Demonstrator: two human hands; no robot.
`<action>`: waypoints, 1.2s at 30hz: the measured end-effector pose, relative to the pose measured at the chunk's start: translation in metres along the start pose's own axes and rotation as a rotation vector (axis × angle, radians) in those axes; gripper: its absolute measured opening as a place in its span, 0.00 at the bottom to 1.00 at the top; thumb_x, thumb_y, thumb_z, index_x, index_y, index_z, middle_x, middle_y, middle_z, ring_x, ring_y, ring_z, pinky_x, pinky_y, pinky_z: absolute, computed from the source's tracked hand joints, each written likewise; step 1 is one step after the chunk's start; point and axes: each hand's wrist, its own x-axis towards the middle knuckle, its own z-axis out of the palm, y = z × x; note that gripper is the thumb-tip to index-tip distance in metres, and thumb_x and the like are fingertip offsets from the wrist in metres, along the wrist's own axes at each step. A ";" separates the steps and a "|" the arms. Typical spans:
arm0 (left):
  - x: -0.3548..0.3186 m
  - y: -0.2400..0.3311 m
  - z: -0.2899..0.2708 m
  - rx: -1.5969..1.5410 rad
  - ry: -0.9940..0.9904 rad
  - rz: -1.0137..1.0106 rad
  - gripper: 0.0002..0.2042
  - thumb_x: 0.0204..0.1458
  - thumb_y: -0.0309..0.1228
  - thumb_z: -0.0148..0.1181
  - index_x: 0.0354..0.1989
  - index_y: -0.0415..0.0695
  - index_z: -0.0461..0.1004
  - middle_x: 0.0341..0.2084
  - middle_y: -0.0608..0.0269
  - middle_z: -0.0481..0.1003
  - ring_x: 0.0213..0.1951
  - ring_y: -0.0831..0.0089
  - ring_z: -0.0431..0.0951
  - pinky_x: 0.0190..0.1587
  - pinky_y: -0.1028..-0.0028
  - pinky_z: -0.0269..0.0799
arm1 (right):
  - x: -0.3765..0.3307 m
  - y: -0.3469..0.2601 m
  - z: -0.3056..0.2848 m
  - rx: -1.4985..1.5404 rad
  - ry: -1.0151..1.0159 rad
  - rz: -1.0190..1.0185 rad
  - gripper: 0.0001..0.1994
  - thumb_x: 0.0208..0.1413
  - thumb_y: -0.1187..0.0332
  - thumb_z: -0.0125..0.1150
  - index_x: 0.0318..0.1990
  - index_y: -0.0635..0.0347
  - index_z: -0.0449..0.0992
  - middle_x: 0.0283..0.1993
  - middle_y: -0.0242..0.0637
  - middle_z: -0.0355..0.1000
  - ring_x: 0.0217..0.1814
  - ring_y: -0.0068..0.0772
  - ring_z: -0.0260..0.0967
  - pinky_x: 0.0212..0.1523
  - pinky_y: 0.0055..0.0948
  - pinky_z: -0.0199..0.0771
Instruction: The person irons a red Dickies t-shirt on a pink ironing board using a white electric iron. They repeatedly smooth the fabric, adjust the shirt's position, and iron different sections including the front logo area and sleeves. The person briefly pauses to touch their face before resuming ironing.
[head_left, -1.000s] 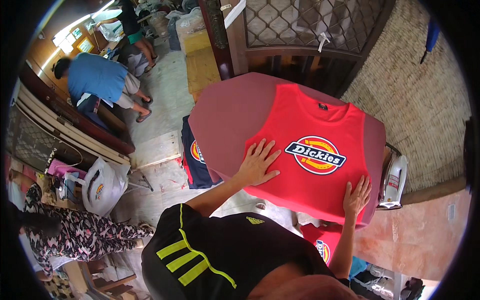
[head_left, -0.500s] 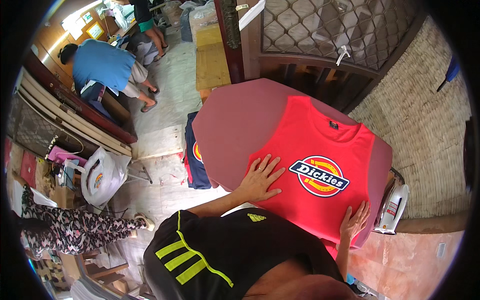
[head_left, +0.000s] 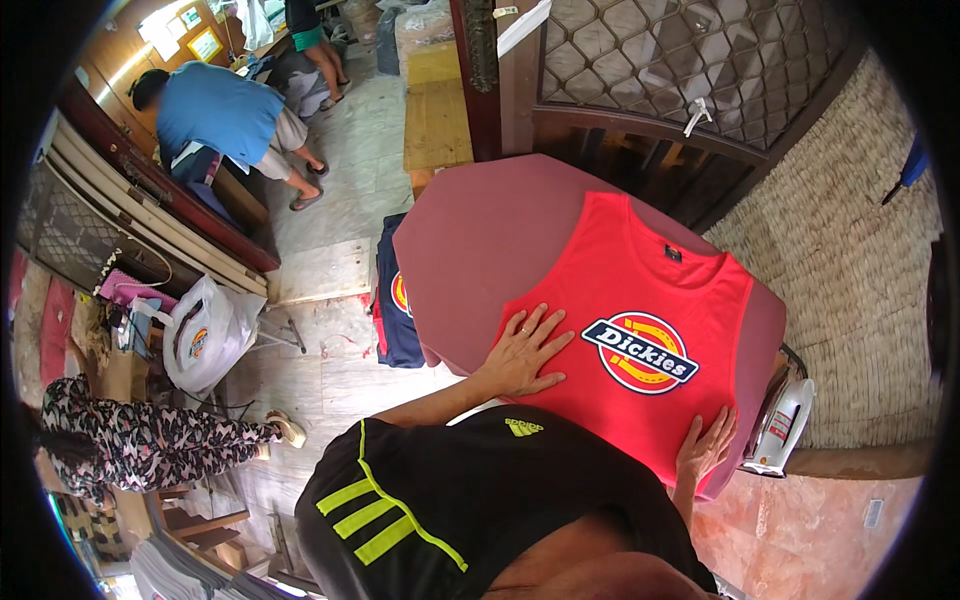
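Observation:
A red sleeveless shirt (head_left: 630, 270) with a round printed emblem on its chest lies spread flat on a padded maroon ironing board (head_left: 470, 240). Its neckline points away from me, toward the far right. My left hand (head_left: 526, 354), with a ring on one finger, rests flat on the shirt's left edge, fingers stretched out. Near the lower right edge of the shirt lies my right hand (head_left: 706, 446), its fingers extended and nothing held. Just right of that hand, at the board's end, a white iron (head_left: 786, 428) stands on its rest.
Dark folded garments (head_left: 396, 300) hang or lie by the board's left side. A brown mesh door (head_left: 690, 80) is beyond it. A person in blue (head_left: 215, 115) bends over at the far left; another in patterned clothes (head_left: 150, 440) is nearer. A white plastic bag (head_left: 210, 335) stands between them.
Both hands stay on the red shirt in nearly the same places. The view has shifted slightly, and the person in patterned clothes has moved a little.

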 end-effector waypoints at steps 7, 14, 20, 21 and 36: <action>0.001 -0.001 0.001 -0.012 -0.008 -0.002 0.36 0.58 0.58 0.52 0.70 0.51 0.61 0.74 0.51 0.48 0.74 0.45 0.45 0.71 0.43 0.42 | -0.001 0.006 0.005 0.055 0.051 -0.052 0.32 0.66 0.47 0.47 0.74 0.50 0.56 0.79 0.34 0.48 0.80 0.47 0.42 0.71 0.61 0.47; 0.001 0.000 0.001 -0.026 -0.008 -0.007 0.36 0.58 0.58 0.53 0.70 0.51 0.61 0.74 0.51 0.49 0.74 0.45 0.44 0.71 0.43 0.42 | 0.000 0.002 0.002 0.025 0.031 -0.031 0.32 0.67 0.47 0.48 0.73 0.50 0.56 0.79 0.35 0.49 0.80 0.47 0.43 0.71 0.59 0.47; 0.001 -0.001 0.002 -0.016 -0.015 -0.012 0.36 0.57 0.58 0.53 0.71 0.52 0.61 0.74 0.51 0.48 0.74 0.46 0.43 0.71 0.43 0.41 | 0.000 0.007 0.006 0.005 0.038 -0.028 0.32 0.67 0.47 0.49 0.74 0.50 0.56 0.79 0.35 0.49 0.80 0.47 0.43 0.72 0.58 0.47; 0.001 -0.001 0.002 -0.012 -0.021 -0.018 0.36 0.57 0.58 0.53 0.71 0.52 0.61 0.74 0.51 0.48 0.74 0.46 0.43 0.71 0.43 0.41 | 0.000 0.008 0.007 0.004 0.041 -0.036 0.32 0.67 0.47 0.49 0.73 0.50 0.56 0.79 0.35 0.49 0.80 0.47 0.43 0.72 0.57 0.47; 0.000 -0.003 0.005 -0.005 -0.031 -0.012 0.36 0.57 0.60 0.51 0.71 0.53 0.61 0.74 0.52 0.47 0.75 0.47 0.42 0.71 0.43 0.41 | 0.000 0.005 0.005 0.039 0.054 -0.049 0.32 0.66 0.48 0.49 0.73 0.51 0.57 0.78 0.37 0.51 0.80 0.49 0.43 0.71 0.59 0.48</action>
